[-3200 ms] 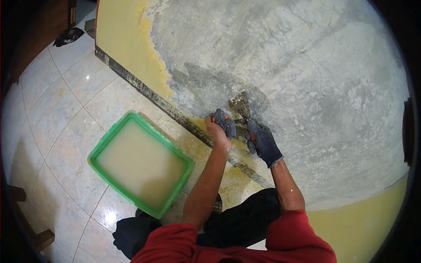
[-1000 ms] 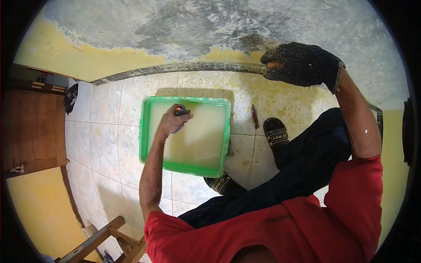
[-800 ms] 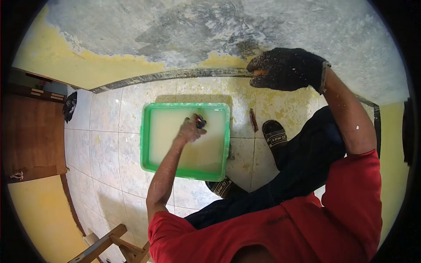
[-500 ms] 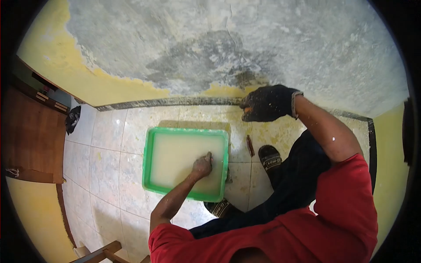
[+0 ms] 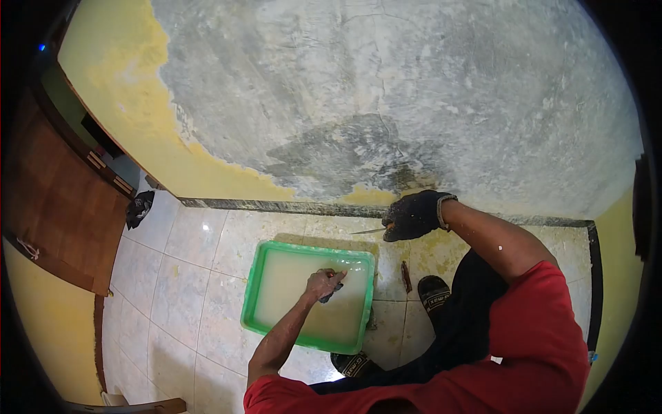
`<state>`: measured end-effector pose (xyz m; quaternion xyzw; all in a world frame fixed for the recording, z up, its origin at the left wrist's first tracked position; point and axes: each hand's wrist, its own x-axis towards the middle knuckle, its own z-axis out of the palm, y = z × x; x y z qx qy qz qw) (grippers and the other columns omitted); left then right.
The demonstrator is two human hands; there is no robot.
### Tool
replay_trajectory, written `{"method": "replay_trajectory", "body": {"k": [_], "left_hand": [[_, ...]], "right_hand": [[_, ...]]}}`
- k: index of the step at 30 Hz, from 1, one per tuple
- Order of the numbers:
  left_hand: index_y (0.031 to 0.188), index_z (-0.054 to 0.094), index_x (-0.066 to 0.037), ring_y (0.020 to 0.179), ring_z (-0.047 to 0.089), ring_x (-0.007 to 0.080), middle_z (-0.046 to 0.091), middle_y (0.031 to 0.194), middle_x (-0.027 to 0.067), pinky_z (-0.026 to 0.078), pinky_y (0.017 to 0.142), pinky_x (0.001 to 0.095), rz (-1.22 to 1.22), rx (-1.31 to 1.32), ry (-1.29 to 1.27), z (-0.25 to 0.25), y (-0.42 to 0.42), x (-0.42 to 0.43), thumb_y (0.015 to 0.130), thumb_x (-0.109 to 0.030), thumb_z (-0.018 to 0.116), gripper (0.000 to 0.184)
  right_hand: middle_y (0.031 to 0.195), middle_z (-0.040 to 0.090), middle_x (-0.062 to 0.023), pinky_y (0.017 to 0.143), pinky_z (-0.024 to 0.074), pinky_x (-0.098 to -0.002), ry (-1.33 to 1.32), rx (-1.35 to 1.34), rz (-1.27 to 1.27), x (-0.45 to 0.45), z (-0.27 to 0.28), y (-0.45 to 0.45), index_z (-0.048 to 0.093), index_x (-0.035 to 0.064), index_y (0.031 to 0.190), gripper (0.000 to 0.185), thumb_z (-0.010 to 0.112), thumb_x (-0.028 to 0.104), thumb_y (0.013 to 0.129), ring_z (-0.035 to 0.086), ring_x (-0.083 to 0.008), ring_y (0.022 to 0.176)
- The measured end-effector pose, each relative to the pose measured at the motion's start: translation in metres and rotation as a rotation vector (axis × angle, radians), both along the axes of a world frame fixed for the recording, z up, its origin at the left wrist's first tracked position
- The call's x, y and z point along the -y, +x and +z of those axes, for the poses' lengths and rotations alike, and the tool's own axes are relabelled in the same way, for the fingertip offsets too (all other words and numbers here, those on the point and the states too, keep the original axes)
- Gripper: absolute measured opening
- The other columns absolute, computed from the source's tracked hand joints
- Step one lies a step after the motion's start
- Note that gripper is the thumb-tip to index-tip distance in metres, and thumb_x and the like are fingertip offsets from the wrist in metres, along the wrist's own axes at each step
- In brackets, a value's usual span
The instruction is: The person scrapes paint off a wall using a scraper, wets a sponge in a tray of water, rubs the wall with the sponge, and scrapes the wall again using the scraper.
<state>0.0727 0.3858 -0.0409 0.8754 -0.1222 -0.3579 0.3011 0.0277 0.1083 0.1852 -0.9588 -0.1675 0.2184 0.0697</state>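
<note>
A green plastic tub (image 5: pixel 252 293) of cloudy, whitish water (image 5: pixel 296 279) sits on the tiled floor. Over the water, my bare left hand (image 5: pixel 321 283) is closed around a small dark, wet thing (image 5: pixel 333 295), whose kind I cannot make out. My right hand (image 5: pixel 414 215), in a black glove, is up near the foot of the wall. Its fingers wrap round a scraper (image 5: pixel 371 231), whose thin metal blade points left, seen nearly edge-on; the glove hides most of its handle.
Bare grey plaster with a dark damp patch (image 5: pixel 338 148) covers the wall, bordered by yellow paint (image 5: pixel 131 103). A reddish-brown strip (image 5: pixel 406 276) lies beside my sandalled foot (image 5: pixel 434 293). At the left are a black plastic bag (image 5: pixel 140 210) and a wooden door (image 5: pixel 62 200).
My left hand has risen out of the cloudy water with the dark thing in it. The scraper's blade now shows beside my right glove. The view has tilted up toward the wall.
</note>
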Motion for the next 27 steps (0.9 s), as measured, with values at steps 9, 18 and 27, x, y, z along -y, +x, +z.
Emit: {"method": "replay_trajectory", "body": {"k": [9, 18, 27], "left_hand": [[0.093, 0.065, -0.004, 0.077, 0.066, 0.0262, 0.068, 0.082, 0.0153, 0.052, 0.071, 0.0360, -0.025, 0.011, -0.076, -0.049, -0.007, -0.026, 0.069, -0.037, 0.067, 0.041], [0.104, 0.063, -0.002, 0.063, 0.060, 0.0131, 0.063, 0.074, 0.0049, 0.050, 0.061, 0.0273, 0.234, -0.084, -0.501, -0.037, -0.012, -0.036, 0.078, -0.019, 0.064, 0.031], [0.076, 0.064, -0.002, 0.066, 0.060, 0.0206, 0.063, 0.076, 0.0124, 0.048, 0.060, 0.0341, 0.131, 0.139, -0.284, -0.028, -0.013, -0.047, 0.077, -0.037, 0.064, 0.035]], "right_hand": [[0.091, 0.066, -0.0199, 0.076, 0.0489, -0.0463, -0.035, -0.009, 0.103, -0.033, -0.006, 0.011, 0.067, 0.0028, 0.088, 0.049, 0.050, 0.048, 0.086, 0.063, -0.0370, 0.087], [0.079, 0.067, -0.0174, 0.067, 0.0494, -0.0445, -0.062, -0.037, 0.136, -0.064, -0.018, 0.020, 0.069, 0.0041, 0.085, 0.044, 0.053, 0.045, 0.083, 0.065, -0.0336, 0.074], [0.090, 0.062, -0.0190, 0.076, 0.0466, -0.0472, -0.069, 0.007, 0.130, -0.064, -0.009, 0.015, 0.061, 0.0082, 0.091, 0.040, 0.049, 0.046, 0.087, 0.059, -0.0389, 0.088]]}}
